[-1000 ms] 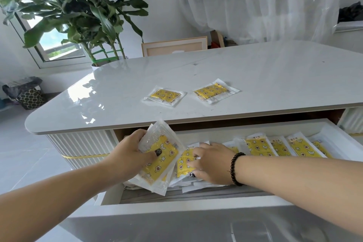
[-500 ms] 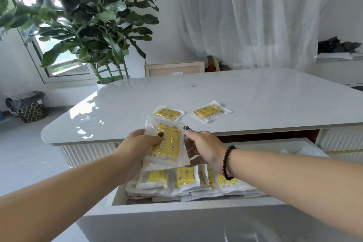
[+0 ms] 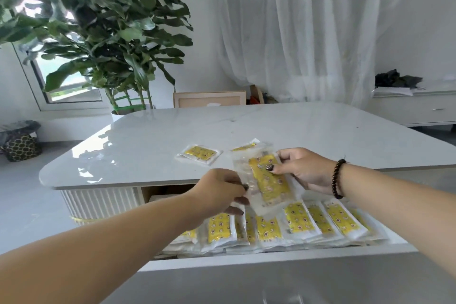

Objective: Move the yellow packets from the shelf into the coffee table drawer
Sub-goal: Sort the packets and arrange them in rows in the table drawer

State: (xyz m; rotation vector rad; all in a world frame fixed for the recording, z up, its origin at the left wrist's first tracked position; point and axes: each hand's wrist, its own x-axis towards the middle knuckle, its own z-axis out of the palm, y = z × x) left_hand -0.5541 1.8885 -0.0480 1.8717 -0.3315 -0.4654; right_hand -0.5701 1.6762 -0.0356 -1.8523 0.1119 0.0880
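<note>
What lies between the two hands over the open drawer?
In the head view, one clear-wrapped yellow packet spans the gap, pinched by the left hand and right hand, above the packets in the drawer.

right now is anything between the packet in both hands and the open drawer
Nothing visible. The held packet, gripped by left hand and right hand, hangs directly above the open drawer, where only rows of packets lie.
</note>
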